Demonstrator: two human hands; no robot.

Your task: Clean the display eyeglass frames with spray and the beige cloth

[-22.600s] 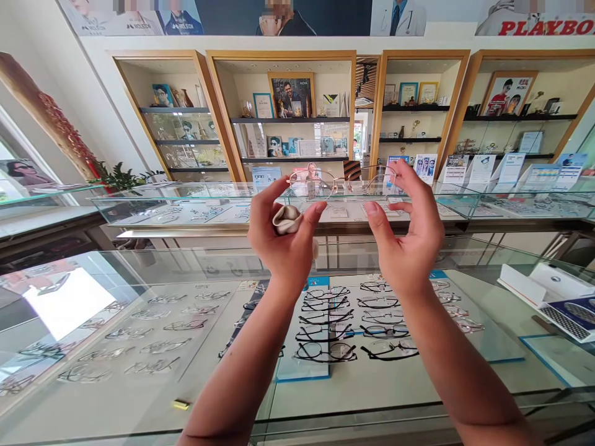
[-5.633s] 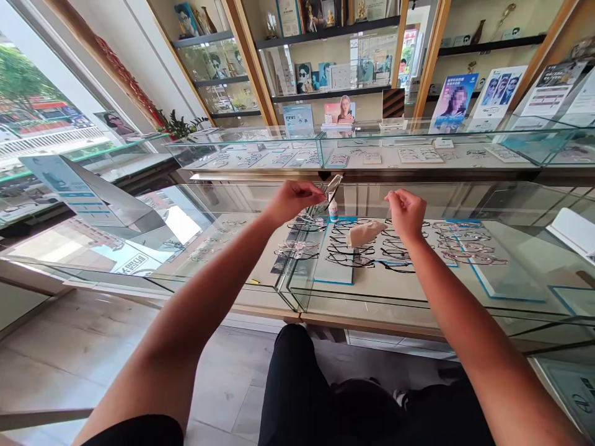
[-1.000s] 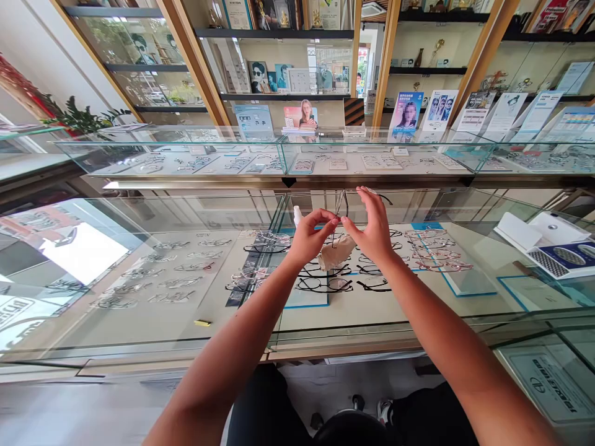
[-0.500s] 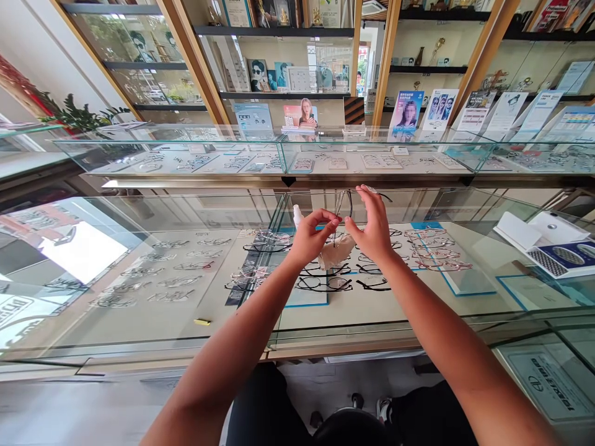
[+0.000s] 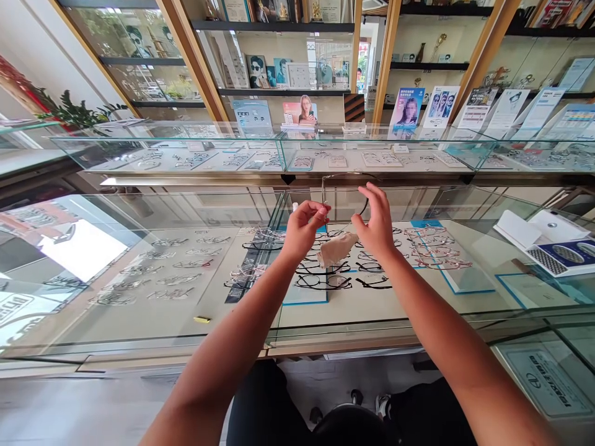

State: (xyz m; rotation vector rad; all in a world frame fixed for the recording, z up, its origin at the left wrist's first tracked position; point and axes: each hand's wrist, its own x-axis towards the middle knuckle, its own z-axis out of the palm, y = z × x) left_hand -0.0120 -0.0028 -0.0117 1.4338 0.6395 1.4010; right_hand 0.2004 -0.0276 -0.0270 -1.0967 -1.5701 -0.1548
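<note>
Raised above the glass counter is a pair of eyeglasses with a thin frame, its lenses too faint to make out. My left hand pinches it by one side between thumb and fingertips. A dark curved temple tip shows beside my right hand, whose thumb and fingers are spread apart; whether they touch the temple I cannot tell. Between my wrists lies a crumpled beige cloth on the glass. The top of a white bottle stands behind my left hand, partly hidden by it.
Inside the glass display counter lie rows of eyeglasses. A small yellow object is at the left front. To the right sits an open white and blue box. Another glass case runs along behind.
The eyeglasses have turned and spread wider, with the frame's upper edge now showing between my hands. My left hand has shifted slightly left, uncovering more of the cloth.
</note>
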